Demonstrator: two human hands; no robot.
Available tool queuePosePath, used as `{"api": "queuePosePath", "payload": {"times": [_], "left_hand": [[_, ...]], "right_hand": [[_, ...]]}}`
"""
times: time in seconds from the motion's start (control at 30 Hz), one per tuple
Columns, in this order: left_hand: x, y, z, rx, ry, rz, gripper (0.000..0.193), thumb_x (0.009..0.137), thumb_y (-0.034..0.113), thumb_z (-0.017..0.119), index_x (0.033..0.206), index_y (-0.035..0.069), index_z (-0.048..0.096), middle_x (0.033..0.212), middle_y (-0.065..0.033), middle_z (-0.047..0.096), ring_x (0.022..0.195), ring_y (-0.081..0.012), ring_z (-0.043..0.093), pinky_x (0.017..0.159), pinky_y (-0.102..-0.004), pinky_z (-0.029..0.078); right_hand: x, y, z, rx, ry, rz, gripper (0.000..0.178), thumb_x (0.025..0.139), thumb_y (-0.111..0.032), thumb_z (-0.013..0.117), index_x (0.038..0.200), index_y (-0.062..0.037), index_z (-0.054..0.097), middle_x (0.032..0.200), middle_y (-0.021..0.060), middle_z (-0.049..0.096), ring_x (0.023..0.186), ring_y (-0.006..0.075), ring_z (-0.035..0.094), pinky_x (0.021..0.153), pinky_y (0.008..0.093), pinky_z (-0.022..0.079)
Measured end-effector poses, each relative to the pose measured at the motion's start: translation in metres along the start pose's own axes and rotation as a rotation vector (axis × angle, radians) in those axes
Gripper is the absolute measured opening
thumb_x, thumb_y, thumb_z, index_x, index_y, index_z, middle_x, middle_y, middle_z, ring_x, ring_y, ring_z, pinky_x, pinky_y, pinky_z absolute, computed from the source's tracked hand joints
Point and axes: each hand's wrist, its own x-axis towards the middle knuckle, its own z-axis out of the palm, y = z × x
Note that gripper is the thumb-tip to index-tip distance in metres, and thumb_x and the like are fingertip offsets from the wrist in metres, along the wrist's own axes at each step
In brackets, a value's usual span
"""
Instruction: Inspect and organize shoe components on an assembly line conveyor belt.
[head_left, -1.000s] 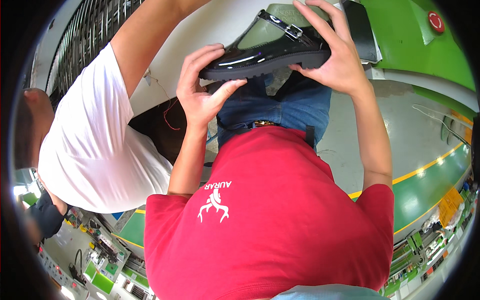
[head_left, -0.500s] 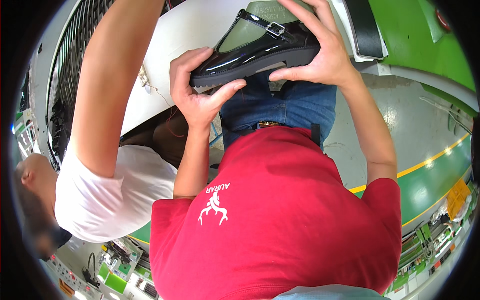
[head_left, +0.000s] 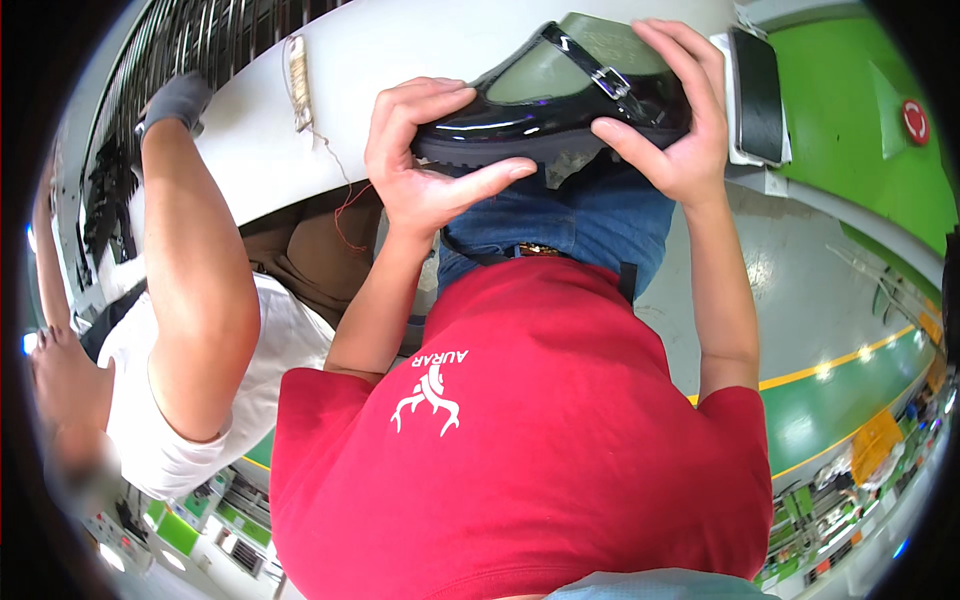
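Note:
Between my hands is a glossy black buckled shoe [head_left: 520, 125] with a thick ridged sole, its toe toward the left. A greenish shoe last [head_left: 590, 45] fills it and rises out of the top opening. My left hand [head_left: 425, 160] grips the toe end, fingers over the upper and thumb along the sole. At the heel, my right hand [head_left: 690, 120] has its fingers behind the last and its thumb against the near side of the shoe. The silver buckle [head_left: 611, 83] on the strap faces up.
A white work surface [head_left: 360, 50] lies beyond the shoe, with a thread-wound stick [head_left: 299, 80] and loose red thread. Left, a co-worker's gloved hand [head_left: 178, 100] is by a black slatted conveyor [head_left: 225, 40]. A dark flat pad [head_left: 757, 95] and green panel with red button [head_left: 915, 120] stand right.
The shoe and both my hands have shifted right in view, and my right thumb has moved up from the sole to the heel side. The co-worker's arm has drawn back left.

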Motion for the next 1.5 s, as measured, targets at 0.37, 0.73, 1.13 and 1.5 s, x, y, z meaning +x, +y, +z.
{"api": "queuePosePath", "payload": {"times": [0.37, 0.73, 1.13, 1.5], "left_hand": [[-0.001, 0.007, -0.003, 0.027, 0.05, -0.045, 0.063, 0.052, 0.037, 0.109, 0.099, 0.006, 0.079, 0.105, -0.0108, 0.076, 0.103, -0.0267, 0.073, 0.092, -0.0387, 0.059], [-0.004, 0.003, 0.003, 0.053, 0.132, -0.024, 0.061, 0.049, 0.04, 0.108, 0.094, 0.01, 0.079, 0.101, -0.006, 0.078, 0.1, -0.025, 0.073, 0.088, -0.0371, 0.059], [-0.002, 0.003, 0.004, -0.008, 0.148, -0.067, 0.055, 0.054, 0.038, 0.106, 0.093, 0.008, 0.081, 0.101, -0.0074, 0.078, 0.101, -0.0237, 0.073, 0.088, -0.0358, 0.059], [-0.009, 0.017, 0.009, -0.826, 0.407, -0.735, 0.099, 0.112, 0.071, 0.007, 0.155, -0.008, 0.049, 0.146, -0.028, 0.062, 0.138, -0.0366, 0.058, 0.126, -0.0474, 0.039]], "right_hand": [[-0.008, 0.004, 0.006, -0.047, 0.031, -0.048, 0.07, 0.084, -0.027, 0.091, 0.144, -0.0004, 0.067, 0.149, 0.0192, 0.054, 0.134, 0.0338, 0.056, 0.112, 0.0446, 0.047], [-0.012, 0.004, 0.009, -0.033, 0.053, -0.019, 0.076, 0.085, -0.03, 0.088, 0.149, 0.0026, 0.06, 0.149, 0.0217, 0.054, 0.137, 0.0356, 0.054, 0.117, 0.0458, 0.044], [-0.013, -0.004, 0.017, 0.302, 0.215, 0.223, 0.09, 0.082, -0.03, 0.091, 0.156, 0.0041, 0.051, 0.155, 0.0208, 0.05, 0.144, 0.0322, 0.048, 0.125, 0.0449, 0.035], [-0.024, 0.008, 0.003, 0.806, 0.2, 0.774, 0.039, 0.11, -0.022, 0.067, 0.142, -0.0001, 0.059, 0.126, 0.0118, 0.074, 0.107, 0.0195, 0.076, 0.094, 0.0348, 0.062]]}}
